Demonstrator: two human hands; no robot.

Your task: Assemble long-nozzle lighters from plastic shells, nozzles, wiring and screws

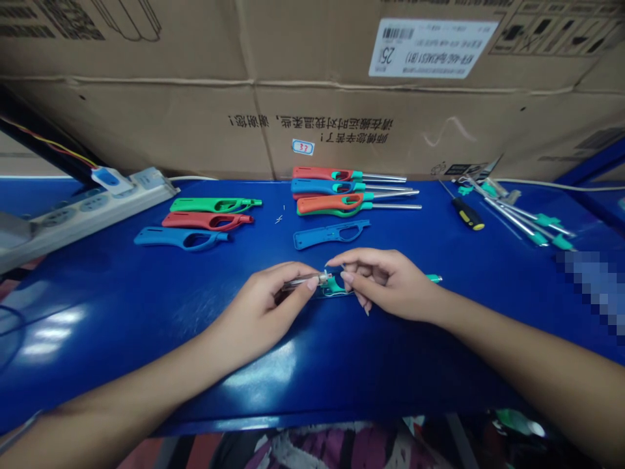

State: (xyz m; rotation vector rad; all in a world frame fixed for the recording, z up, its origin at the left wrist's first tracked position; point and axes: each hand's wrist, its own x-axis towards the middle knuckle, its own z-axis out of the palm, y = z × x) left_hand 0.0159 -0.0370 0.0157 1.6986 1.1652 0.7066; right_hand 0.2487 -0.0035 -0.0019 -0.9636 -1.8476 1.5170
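Note:
My left hand [278, 296] is closed around the body of a partly assembled gas lighter [333, 285], low over the table. Its metal-tipped, dark translucent end sticks out between my thumb and index finger, beside teal inner parts. My right hand [388, 283] is curled over the trigger area, thumb and fingers drawn together; whatever they pinch is too small to make out. A teal end with a metal tip shows past my right hand. Just beyond my hands lies a blue lighter casing half [312, 238].
Several lighters with metal rods [336, 204] lie at the back. Green [205, 204], red [195, 220] and blue [168, 238] casings are at left, near a power strip [63, 215]. A screwdriver [467, 213] and loose rods [517, 221] lie right. Cardboard [170, 130] stands behind.

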